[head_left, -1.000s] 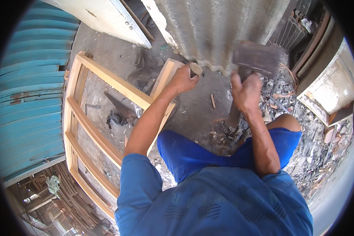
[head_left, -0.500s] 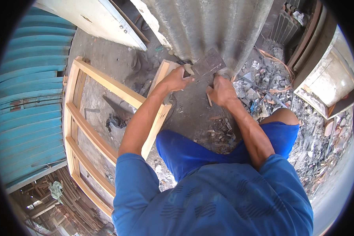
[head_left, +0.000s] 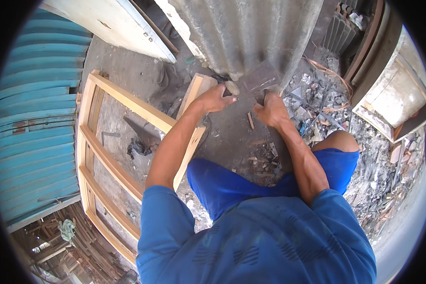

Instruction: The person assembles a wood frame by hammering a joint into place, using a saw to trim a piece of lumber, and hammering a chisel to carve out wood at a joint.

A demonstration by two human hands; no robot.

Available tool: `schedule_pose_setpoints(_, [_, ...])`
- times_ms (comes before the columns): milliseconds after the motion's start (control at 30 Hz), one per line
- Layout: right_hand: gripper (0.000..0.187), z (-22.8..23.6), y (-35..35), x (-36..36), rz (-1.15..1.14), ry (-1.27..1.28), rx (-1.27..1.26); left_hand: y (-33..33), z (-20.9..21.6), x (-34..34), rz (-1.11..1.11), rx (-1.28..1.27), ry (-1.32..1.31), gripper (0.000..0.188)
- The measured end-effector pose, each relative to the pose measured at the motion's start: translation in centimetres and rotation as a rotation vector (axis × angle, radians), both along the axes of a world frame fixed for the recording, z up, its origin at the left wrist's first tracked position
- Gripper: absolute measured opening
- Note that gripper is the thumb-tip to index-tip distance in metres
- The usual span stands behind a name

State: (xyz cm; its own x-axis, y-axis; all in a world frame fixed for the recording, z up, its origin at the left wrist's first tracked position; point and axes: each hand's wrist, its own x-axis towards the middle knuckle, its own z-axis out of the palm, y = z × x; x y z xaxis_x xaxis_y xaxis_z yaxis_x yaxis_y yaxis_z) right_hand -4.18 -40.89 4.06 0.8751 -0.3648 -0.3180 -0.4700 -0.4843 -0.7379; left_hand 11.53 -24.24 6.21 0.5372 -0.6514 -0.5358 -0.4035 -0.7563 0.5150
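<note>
Mallet (head_left: 261, 77) in the right hand (head_left: 272, 111), round-topped tool (head_left: 232, 88) in the left hand (head_left: 214, 99), beside a wooden frame (head_left: 128, 99)

The left hand is closed around the round-topped tool, with the thumb and curled fingers wrapped about it and its pale end showing above the grip. The lower part of the tool is hidden by the hand. The right hand is closed in a fist on the mallet's handle, and the mallet's dark, blocky head sits just ahead of that fist, blurred, close to the tool's pale end; whether the two touch cannot be told.

The frame is made of light, bare wood, with long side pieces joined by crossbars. It lies left of the left hand, and one end piece runs right beside that hand, partly covered by the wrist and forearm.

Ahead of both hands stands a grey corrugated sheet (head_left: 244, 35), its lower edge near the mallet head. Bare floor (head_left: 227, 130) opens between the hands and back toward the blue shorts (head_left: 227, 182), with a small wood strip (head_left: 250, 120) lying just behind the gap between the hands. To the right of the right hand, grey rubble (head_left: 307, 111) covers the ground. Well left of the left hand, beyond the frame, is a blue ribbed metal sheet (head_left: 38, 109).
</note>
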Motion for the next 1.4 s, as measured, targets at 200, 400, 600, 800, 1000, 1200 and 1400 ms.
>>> schedule_pose_setpoints(200, [0.044,3.0,-2.6,0.2,-0.285,-0.355,0.148,3.6,-0.4,3.3,0.405,-0.388,0.065,0.023])
schedule_pose_setpoints(400, [0.028,5.8,-2.2,-0.4,-0.371,-0.438,0.36,4.0,-0.5,4.1,0.44,-0.608,-0.19,0.01])
schedule_pose_setpoints(600, [0.026,5.9,-1.5,0.0,-0.332,-0.479,0.327,4.8,-0.4,4.2,0.481,-0.484,-0.15,0.018])
schedule_pose_setpoints(800, [0.04,8.7,-2.6,-0.5,-0.36,-0.4,0.332,4.3,-0.4,3.5,0.474,-0.462,-0.144,0.016])
schedule_pose_setpoints(1000, [0.034,9.6,-3.6,-1.4,-0.428,-0.488,0.272,4.1,-0.8,3.2,0.399,-0.468,-0.161,0.016])
schedule_pose_setpoints(1200, [0.028,9.4,-4.9,-2.0,-0.518,-0.627,0.273,3.7,-0.6,2.6,0.382,-0.529,-0.19,0.014])
schedule_pose_setpoints(1400, [0.025,9.3,-5.7,-2.3,-0.568,-0.667,0.259,3.5,0.0,2.3,0.405,-0.37,-0.149,0.025])
